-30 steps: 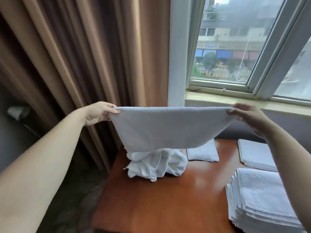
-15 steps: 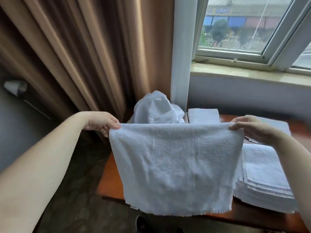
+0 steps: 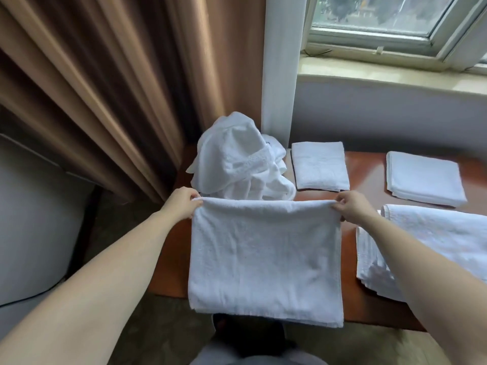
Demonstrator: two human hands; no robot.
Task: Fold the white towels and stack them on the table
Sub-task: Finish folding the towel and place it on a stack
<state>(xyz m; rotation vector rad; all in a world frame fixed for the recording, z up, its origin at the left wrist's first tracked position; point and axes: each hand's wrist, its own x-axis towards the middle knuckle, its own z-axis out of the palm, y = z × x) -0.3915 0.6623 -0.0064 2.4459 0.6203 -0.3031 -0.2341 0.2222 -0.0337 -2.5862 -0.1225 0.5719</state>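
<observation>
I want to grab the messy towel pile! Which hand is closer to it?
Left. The left hand pinches the held towel right beside the crumpled pile. The right hand pinches the opposite corner, farther away.

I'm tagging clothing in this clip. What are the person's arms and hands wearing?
Nothing visible: the left hand and right hand are bare, without gloves, rings or a watch. Both forearms are uncovered all the way to the frame edge, with no sleeve in view.

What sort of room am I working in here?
Probably a hotel guest room. Identical white towels lie folded in stacks on a small wooden table, with an unfolded pile beside them, full-length brown curtains, and a window above a sill.
</observation>
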